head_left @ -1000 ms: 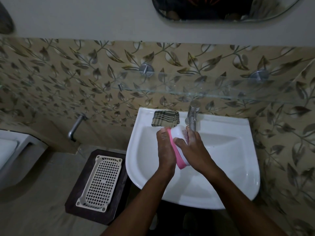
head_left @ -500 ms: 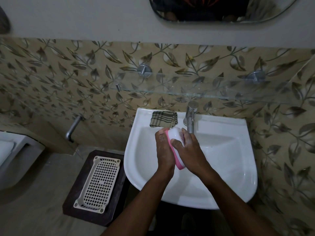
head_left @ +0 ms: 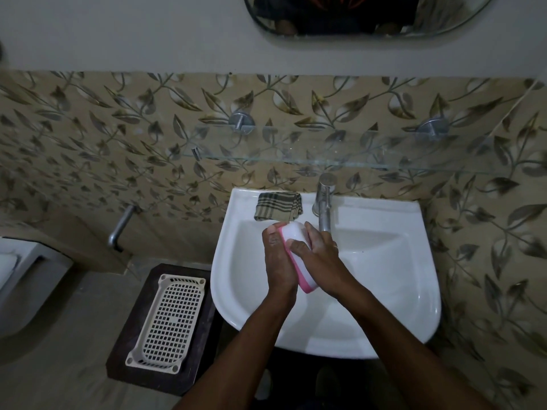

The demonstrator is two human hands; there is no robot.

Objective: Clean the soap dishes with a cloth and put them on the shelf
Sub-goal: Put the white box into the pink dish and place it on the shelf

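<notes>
A pink and white soap dish point(head_left: 296, 235) is held on edge over the white sink point(head_left: 384, 261), just left of the tap. My left hand point(head_left: 276, 261) grips its pink side. My right hand point(head_left: 318, 261) wraps its white side, thumb across the face. A folded checked cloth point(head_left: 278, 206) lies on the sink's back rim, apart from both hands. The glass shelf point(head_left: 340, 161) runs along the wall above the tap.
The steel tap point(head_left: 324, 202) stands right beside my right hand. A cream perforated plastic tray point(head_left: 167, 324) lies on a dark stool left of the sink. A wall spout point(head_left: 121, 223) and a toilet edge point(head_left: 20, 279) are further left. A mirror point(head_left: 355, 16) hangs above.
Both hands and the soap dish have stayed over the basin. My right thumb has shifted slightly on the dish's face.
</notes>
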